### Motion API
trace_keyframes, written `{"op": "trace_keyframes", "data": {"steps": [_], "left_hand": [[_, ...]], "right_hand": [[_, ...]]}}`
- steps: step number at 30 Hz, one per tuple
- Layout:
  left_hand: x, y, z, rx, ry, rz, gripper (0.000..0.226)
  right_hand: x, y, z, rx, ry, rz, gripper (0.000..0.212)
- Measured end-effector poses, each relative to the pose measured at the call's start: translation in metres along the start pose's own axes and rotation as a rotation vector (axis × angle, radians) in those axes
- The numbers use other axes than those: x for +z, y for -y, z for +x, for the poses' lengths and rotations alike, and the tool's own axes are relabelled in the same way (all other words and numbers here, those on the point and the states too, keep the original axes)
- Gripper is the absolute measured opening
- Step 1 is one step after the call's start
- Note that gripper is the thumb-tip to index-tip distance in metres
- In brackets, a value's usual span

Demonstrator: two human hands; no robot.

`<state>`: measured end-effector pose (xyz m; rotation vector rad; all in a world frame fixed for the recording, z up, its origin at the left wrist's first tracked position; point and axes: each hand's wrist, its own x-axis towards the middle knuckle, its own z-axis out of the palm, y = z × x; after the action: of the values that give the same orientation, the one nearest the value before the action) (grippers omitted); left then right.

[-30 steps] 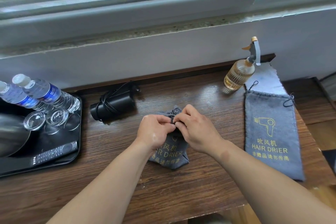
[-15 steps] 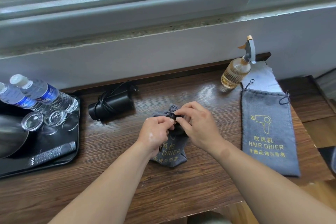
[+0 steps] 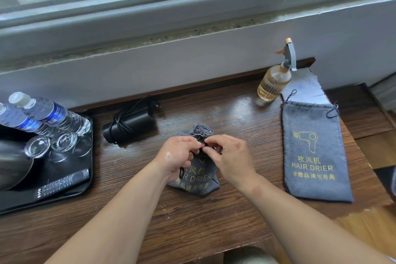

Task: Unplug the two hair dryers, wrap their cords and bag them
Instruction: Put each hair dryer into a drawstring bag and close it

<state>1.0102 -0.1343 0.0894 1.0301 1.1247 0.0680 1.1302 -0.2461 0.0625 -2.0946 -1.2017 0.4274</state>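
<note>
Progress, from the head view, seems about half: one filled bag (image 3: 198, 176) sits on the surface (image 3: 192, 221), and the left hand (image 3: 177, 156) and right hand (image 3: 232, 157) pinch its drawstring (image 3: 202, 146) between their fingers (image 3: 214, 140). The second hair dryer (image 3: 132, 123), cord (image 3: 119, 123) wrapped, lies unbagged behind-left; the empty bag (image 3: 315, 152) waits at right.

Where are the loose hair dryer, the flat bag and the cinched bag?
loose hair dryer (image 3: 136, 121): head view, on its black barrel.
flat bag (image 3: 315, 153): head view, middle of its printed front.
cinched bag (image 3: 201, 129): head view, on its gathered neck.
</note>
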Motion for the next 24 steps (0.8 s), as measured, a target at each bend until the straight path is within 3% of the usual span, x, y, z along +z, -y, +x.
{"op": "trace_keyframes", "data": {"steps": [7,13,17,24], "left_hand": [[-0.006,-0.002,-0.003,0.104,0.011,0.362,0.029],[-0.011,-0.009,-0.01,0.279,0.047,0.776,0.019],[-0.014,-0.012,-0.011,0.311,0.079,0.829,0.017],[-0.02,-0.011,-0.007,0.392,-0.173,0.941,0.011]], "right_hand": [[-0.008,-0.004,0.009,-0.002,0.126,0.038,0.015],[-0.012,-0.01,0.011,-0.017,0.225,0.077,0.009],[-0.015,-0.008,0.009,-0.041,0.266,0.064,0.006],[-0.021,-0.014,-0.002,-0.045,0.228,-0.145,0.012]]}}
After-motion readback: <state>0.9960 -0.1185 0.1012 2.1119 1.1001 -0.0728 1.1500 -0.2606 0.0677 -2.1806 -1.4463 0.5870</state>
